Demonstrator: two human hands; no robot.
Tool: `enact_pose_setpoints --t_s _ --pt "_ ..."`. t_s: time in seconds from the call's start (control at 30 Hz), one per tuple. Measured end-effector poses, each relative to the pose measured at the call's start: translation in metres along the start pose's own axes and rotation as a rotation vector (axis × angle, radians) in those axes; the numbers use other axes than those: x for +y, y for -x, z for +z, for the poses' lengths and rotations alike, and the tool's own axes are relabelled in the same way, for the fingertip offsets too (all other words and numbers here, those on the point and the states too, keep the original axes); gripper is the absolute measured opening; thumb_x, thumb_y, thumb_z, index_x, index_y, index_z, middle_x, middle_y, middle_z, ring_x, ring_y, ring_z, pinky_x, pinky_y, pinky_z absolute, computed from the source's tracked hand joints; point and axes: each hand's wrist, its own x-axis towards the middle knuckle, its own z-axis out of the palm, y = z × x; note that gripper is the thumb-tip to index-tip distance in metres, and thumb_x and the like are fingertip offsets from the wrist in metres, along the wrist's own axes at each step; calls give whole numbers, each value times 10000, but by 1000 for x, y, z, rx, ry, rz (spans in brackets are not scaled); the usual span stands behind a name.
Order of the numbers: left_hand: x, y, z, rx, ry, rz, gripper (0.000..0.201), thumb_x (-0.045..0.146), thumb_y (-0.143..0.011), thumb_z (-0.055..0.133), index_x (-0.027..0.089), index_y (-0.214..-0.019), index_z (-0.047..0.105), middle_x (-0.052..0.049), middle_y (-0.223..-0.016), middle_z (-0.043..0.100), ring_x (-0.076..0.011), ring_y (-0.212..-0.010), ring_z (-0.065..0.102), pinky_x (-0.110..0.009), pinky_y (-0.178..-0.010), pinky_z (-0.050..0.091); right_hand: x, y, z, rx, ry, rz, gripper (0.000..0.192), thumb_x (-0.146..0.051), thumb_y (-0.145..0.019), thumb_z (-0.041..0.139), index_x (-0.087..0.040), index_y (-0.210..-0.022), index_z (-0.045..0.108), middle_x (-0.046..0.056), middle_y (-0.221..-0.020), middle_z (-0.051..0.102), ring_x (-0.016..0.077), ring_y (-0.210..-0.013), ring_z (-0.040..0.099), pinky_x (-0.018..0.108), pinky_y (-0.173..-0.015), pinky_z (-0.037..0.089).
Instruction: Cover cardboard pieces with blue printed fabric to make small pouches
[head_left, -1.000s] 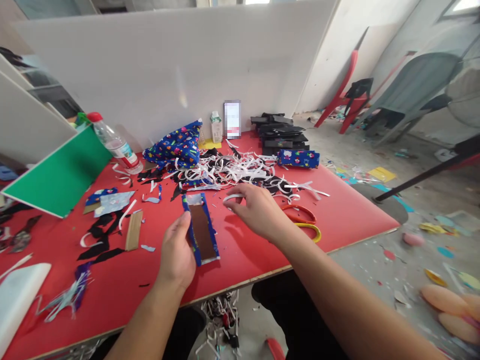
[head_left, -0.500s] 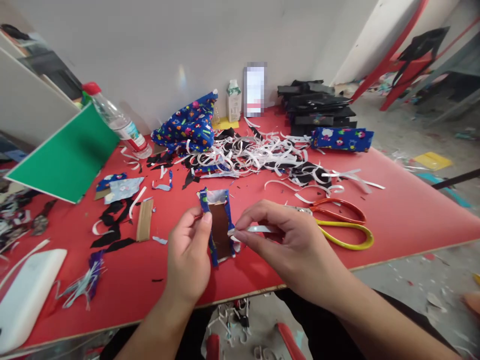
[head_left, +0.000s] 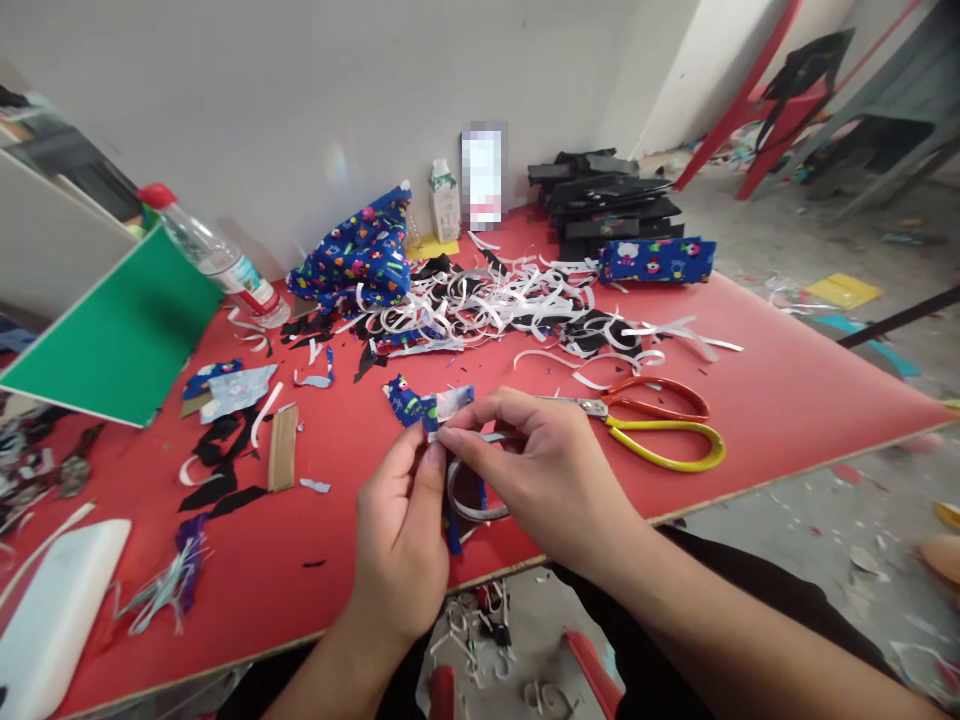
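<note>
My left hand [head_left: 401,535] holds a small piece wrapped in blue patterned fabric [head_left: 420,405], lifted off the red table [head_left: 787,400] and tilted toward me. My right hand [head_left: 532,480] pinches a thin white strip [head_left: 469,505] that curls in a loop against that piece. The fingertips of both hands meet at the piece's upper edge. Red and yellow scissors [head_left: 652,430] lie just right of my right hand.
A heap of white and black strips [head_left: 495,305], a blue fabric bundle [head_left: 352,260], a water bottle [head_left: 210,255], a green board [head_left: 112,335], stacked black pieces [head_left: 600,195] and a blue fabric roll [head_left: 656,260] stand on the table. A cardboard strip [head_left: 283,462] lies at left.
My right hand brought a white strip from the pile to the fabric-wrapped piece. My left hand lifted the piece off the table and turned it toward me. The strip now curls around it.
</note>
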Motion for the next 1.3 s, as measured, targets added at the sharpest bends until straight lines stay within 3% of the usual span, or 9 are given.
enact_pose_setpoints --t_s 0.37,0.47,0.67,0.73,0.83,1.0,1.3 --pt "0 -1 3 9 43 -10 347 423 -1035 625 227 -1287 759 -100 -1242 777 -238 -1015 754 -319 -866 614 0 -1 0 -10 -35 40 133 -280 -867 735 -193 -768 746 4 -697 720 133 -601 601 255 -513 423" --pt "2 1 3 41 43 11 356 468 -1022 626 205 -1193 795 -107 -1094 800 -233 -900 749 -310 -770 608 0 0 3 4 -11 41 129 -293 -864 737 -189 -794 770 16 -702 735 137 -587 609 261 -507 431" --pt "-3 -1 1 280 -258 137 389 476 -1043 572 203 -830 751 -12 -682 691 -154 -608 612 -236 -551 476 -1 4 4 -55 62 -9 112 -269 -882 729 -215 -860 825 23 -765 787 152 -615 662 282 -566 485" --pt "-7 -3 0 303 -279 133 400 490 -1045 561 204 -828 735 -10 -680 689 -155 -609 606 -237 -555 471 -1 6 2 -38 159 -43 134 -284 -892 737 -266 -975 841 16 -845 816 181 -702 707 311 -634 510" --pt "-9 -6 -2 327 -217 104 419 551 -1024 577 197 -892 758 -28 -718 719 -172 -637 625 -255 -590 498 1 6 -3 92 314 -40 216 -349 -863 787 -305 -1072 819 22 -924 829 247 -836 741 365 -694 518" --pt "-5 -7 -1 332 -173 91 438 593 -982 629 192 -878 773 -33 -718 729 -172 -624 627 -250 -552 492 4 0 -7 110 400 -53 84 -353 -860 806 -281 -896 829 43 -911 831 292 -893 736 421 -752 521" --pt "-12 -7 -2 297 54 18 407 577 -945 691 186 -994 790 -75 -872 794 -199 -686 703 -283 -595 562 4 -2 -6 141 273 -57 61 -291 -828 842 -263 -808 792 10 -793 796 228 -775 712 359 -679 483"
